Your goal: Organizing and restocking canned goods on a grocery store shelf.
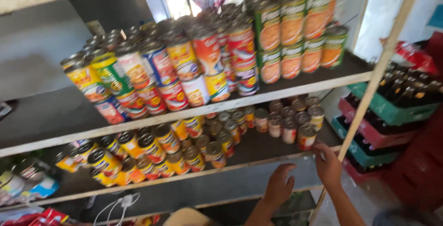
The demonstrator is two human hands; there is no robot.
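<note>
While the right hand (328,165), fingers loosely spread and empty, touches the shelf edge (258,160) below a red-labelled can (306,137), with the left hand (279,185) open lower-left, a bump could topple cans.

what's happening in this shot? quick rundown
A person stands at a wooden shelf unit packed with stacked tin cans. Their right hand rests at the front edge of the lower shelf, just below a red-labelled can at the end of a small group. Their left hand hovers open just below that shelf's front edge, holding nothing. Crates of dark bottles are stacked to the right of the shelves. The picture is blurred.
</note>
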